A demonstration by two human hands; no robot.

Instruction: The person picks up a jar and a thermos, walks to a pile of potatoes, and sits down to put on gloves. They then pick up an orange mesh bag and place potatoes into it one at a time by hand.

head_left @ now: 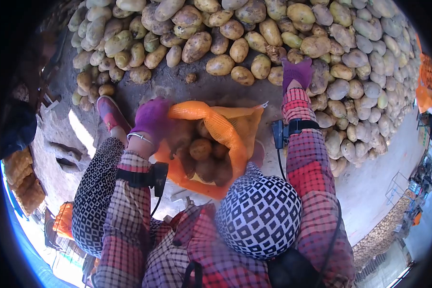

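My left hand (151,120), in a purple glove, is at the left side of the rim of an orange mesh bag (192,111). Motion smears its fingers, and the bag's edge partly covers them. Inside the mouth of the bag lie several brown potatoes (200,150). Reaching forward, my right hand (297,74), also gloved in purple, is at the near edge of the potato pile (343,72). Its fingers are spread at a greenish potato (294,56), with other potatoes close on both sides.
The bag stands on the grey floor between my legs, with my pink shoe (112,111) at its left. One small loose potato (191,78) lies in front of the pile. At the far right are orange bags (428,86); more potatoes (381,223) lie at the lower right.
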